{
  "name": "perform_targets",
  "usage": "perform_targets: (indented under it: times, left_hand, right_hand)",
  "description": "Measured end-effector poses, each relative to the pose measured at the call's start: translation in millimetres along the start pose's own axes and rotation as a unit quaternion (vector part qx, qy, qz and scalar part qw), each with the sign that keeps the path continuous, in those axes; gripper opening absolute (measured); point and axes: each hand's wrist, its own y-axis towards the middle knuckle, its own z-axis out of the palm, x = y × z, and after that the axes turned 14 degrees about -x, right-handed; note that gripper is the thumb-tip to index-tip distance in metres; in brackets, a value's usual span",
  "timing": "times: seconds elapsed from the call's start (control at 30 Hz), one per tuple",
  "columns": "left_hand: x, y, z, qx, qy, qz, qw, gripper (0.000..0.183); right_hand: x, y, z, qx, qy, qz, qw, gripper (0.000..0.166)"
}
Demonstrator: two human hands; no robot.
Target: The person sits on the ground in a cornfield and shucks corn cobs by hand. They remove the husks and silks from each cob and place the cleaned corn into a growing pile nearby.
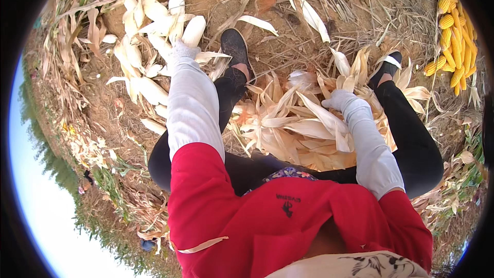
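Note:
My left hand, in a pale glove, is at the right edge of a pile of corn ears in pale husks. It closes around the lower end of one husked-over ear of corn, which points away from me; my fingers are partly hidden. My right hand, gloved too, rests over a heap of loose dry corn husks between my legs. Its fingers are bent downward, and whether they grip a husk cannot be made out.
Bare yellow ears of corn lie heaped at the far right, beyond my right shoe. My left shoe is beside the unhusked pile. Dry stalks cover the left side; straw and stray husks litter the soil ahead.

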Motion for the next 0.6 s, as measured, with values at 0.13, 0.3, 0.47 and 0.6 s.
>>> perform_targets:
  times: [0.13,0.3,0.47,0.6]
  left_hand:
    - [-37.2,-7.5,-25.1,0.036,0.115,-0.018,0.993,0.078]
    - [-25.0,-19.5,-10.6,0.052,-0.071,-0.069,0.994,0.067]
    - [-78.6,-59.0,-62.3,-0.002,-0.215,0.003,0.977,0.073]
    - [-136.5,-142.1,-145.5,-0.09,-0.226,0.233,0.942,0.069]
  right_hand:
    - [26.2,-18.1,-32.2,-0.025,0.526,0.136,0.839,0.045]
    - [55.7,-29.0,-54.6,-0.15,0.571,0.032,0.807,0.04]
    - [82.3,-75.2,-101.2,-0.203,0.675,-0.029,0.708,0.046]
    - [89.9,-121.2,-127.8,-0.367,0.714,-0.104,0.587,0.051]
